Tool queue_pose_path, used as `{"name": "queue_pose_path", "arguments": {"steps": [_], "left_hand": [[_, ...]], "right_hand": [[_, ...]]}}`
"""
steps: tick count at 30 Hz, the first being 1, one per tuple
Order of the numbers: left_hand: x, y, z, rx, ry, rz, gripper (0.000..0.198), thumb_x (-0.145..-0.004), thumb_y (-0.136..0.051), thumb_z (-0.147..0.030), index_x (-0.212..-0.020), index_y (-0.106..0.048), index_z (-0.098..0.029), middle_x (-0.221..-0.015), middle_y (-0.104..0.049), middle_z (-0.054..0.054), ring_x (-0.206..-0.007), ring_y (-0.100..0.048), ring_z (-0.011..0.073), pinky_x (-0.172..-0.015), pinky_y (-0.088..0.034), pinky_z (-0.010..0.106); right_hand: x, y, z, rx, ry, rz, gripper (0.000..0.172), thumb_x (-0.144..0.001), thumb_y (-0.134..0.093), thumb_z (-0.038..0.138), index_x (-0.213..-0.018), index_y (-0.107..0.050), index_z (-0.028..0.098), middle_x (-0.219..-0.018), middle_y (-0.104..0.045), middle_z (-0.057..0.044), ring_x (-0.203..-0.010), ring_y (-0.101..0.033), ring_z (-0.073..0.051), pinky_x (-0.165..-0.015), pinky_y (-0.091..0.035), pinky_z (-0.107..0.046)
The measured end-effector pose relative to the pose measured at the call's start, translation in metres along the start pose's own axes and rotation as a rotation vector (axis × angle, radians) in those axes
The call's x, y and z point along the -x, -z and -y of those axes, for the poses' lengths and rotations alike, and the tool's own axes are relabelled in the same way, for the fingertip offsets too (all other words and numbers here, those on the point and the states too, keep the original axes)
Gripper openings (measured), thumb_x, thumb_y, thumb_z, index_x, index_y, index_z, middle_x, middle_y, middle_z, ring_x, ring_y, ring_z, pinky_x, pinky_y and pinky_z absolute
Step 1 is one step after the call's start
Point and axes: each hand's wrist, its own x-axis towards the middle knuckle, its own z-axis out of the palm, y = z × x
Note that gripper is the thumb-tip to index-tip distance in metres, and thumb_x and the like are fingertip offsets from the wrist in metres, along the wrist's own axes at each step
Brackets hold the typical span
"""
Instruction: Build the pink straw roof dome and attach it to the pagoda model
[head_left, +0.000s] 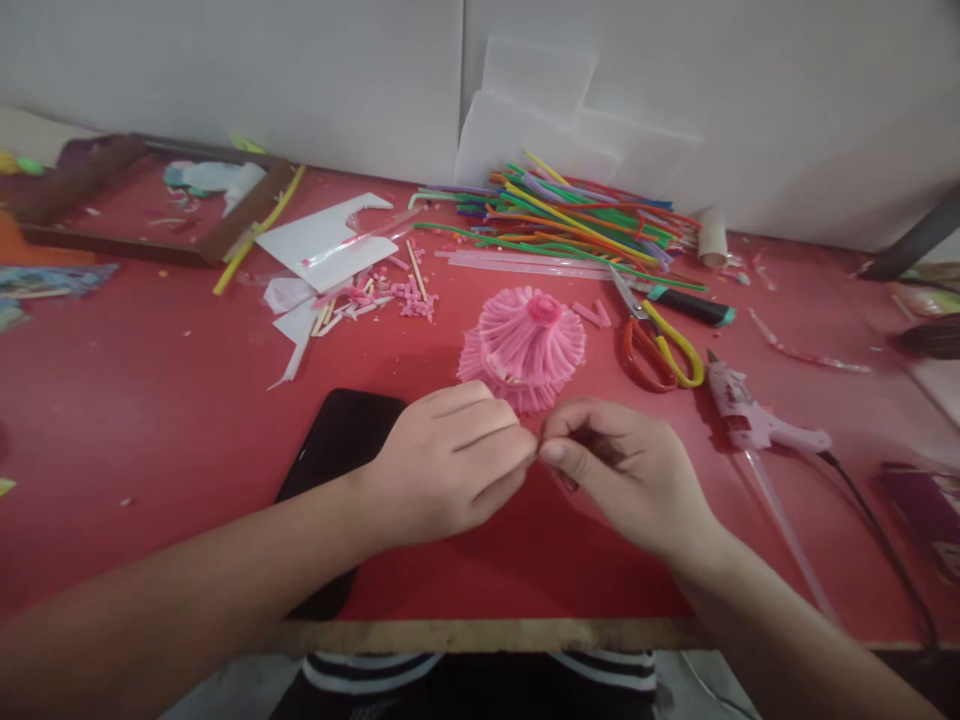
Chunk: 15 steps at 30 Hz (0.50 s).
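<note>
Your left hand (450,460) and right hand (630,470) meet fingertip to fingertip just in front of the pink straw dome (525,345), which stands on the red table (150,420) touching or nearly touching your left knuckles. Both hands are closed in a tight pinch. Whatever sits between the fingertips is too small or too hidden to make out, so you cannot count on seeing it if it slips. That is the first risk: a tiny piece dropped here would probably vanish among the cut pink bits (409,295) or roll off the near edge of the table. The second is the dome itself. Your knuckles are so close to its lower fringe that a small push forward could crush the straw ends or slide it towards the scissors (660,345). Your left wrist lies over a black phone (337,440), and leaning on it could shift it and jog your pinch. To your right the glue gun (750,420) rests near your right wrist with its cord (885,545) trailing towards the table edge. A sweep of that arm could snag it, and whether the tip is hot cannot be told.
</note>
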Motion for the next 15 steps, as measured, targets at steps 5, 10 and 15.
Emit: {"name": "queue_pose_path", "arguments": {"steps": [5,10,15], "left_hand": [[-0.002,0.001,-0.005,0.153,0.176,-0.067,0.009,-0.088,-0.067,-0.014,-0.096,-0.069,-0.016,-0.082,-0.075,0.003,-0.071,-0.067,0.011,-0.067,-0.055,0.021],[-0.003,0.005,-0.006,0.227,0.227,-0.084,0.005,-0.087,-0.072,-0.019,-0.092,-0.071,-0.018,-0.082,-0.078,0.002,-0.07,-0.071,0.0108,-0.068,-0.058,0.02],[-0.002,0.005,-0.004,0.212,0.232,-0.121,0.008,-0.089,-0.067,-0.013,-0.093,-0.071,-0.019,-0.082,-0.078,0.001,-0.074,-0.072,0.0113,-0.072,-0.059,0.02]], "right_hand": [[0.001,-0.007,-0.003,-0.219,-0.072,-0.129,0.016,-0.084,-0.071,0.028,-0.075,-0.063,0.018,-0.057,-0.059,0.005,-0.048,-0.053,-0.006,-0.044,-0.045,-0.016],[0.001,-0.015,-0.003,-0.298,0.031,-0.16,0.013,-0.082,-0.074,0.022,-0.074,-0.064,0.018,-0.062,-0.062,0.004,-0.051,-0.057,-0.006,-0.048,-0.05,-0.017],[0.001,-0.01,-0.005,-0.175,0.159,-0.129,0.006,-0.088,-0.067,0.018,-0.082,-0.067,0.019,-0.073,-0.067,0.002,-0.062,-0.064,-0.009,-0.058,-0.055,-0.02]]}}
